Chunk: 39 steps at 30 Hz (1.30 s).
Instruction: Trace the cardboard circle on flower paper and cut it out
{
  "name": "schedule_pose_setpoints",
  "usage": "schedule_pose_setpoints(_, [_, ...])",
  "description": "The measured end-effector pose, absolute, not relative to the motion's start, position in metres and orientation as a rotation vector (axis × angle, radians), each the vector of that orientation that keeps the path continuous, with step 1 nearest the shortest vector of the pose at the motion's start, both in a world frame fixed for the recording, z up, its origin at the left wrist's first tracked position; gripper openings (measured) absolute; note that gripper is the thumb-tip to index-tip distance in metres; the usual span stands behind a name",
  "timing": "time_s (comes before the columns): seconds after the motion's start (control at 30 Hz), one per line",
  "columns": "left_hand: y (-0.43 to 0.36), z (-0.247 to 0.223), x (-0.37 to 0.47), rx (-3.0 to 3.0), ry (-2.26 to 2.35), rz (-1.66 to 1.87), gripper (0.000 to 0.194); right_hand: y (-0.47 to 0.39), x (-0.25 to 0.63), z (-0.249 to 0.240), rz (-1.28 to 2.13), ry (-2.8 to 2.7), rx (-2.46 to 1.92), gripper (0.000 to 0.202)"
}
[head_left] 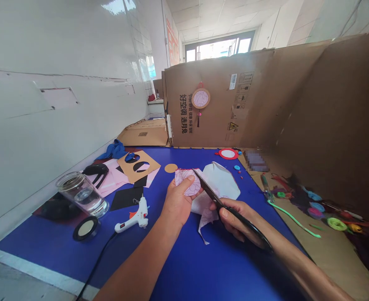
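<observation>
Between the thumb and fingers of my left hand (180,200) is a piece of pale pink patterned fabric (187,184) with a rounded lower edge and a red line along its top. My right hand (234,215) grips black-handled scissors (214,196), whose blades reach the fabric's right edge. Whether the blades are parted is hard to make out. A larger white fabric piece (225,179) lies on the blue table behind my hands. Below the scissors hangs a narrow patterned strip (207,221); where it joins is hidden.
At left are a white glue gun (137,217), a glass jar (84,194), a round black-rimmed lid (85,228) and cut cardboard (139,165). A red ring (228,154) lies far back. Colourful cords (297,219) and small parts line the right. A cardboard wall (222,104) stands behind.
</observation>
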<state>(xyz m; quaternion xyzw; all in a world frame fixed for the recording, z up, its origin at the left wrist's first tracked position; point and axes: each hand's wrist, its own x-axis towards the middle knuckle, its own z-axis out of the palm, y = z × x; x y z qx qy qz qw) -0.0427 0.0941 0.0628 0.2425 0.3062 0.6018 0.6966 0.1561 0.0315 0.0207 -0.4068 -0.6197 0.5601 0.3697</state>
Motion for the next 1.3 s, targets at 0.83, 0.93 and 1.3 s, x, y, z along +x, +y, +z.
schedule_pose_setpoints(0.83, [0.1022, 0.0618, -0.0477, 0.583, 0.661, 1.364, 0.04, 0.0305, 0.1583, 0.0185, 1.45, -1.611, -1.048, 0.062])
schedule_pose_setpoints(0.93, [0.1024, 0.0632, -0.0484, 0.585, 0.647, 1.361, 0.04, 0.0301, 0.1593, 0.0185, 1.44, -1.627, -1.045, 0.058])
schedule_pose_setpoints(1.3, [0.1029, 0.0666, -0.0514, 0.618, 0.649, 1.343, 0.038, 0.03, 0.1602, 0.0186, 1.455, -1.635, -1.047, 0.06])
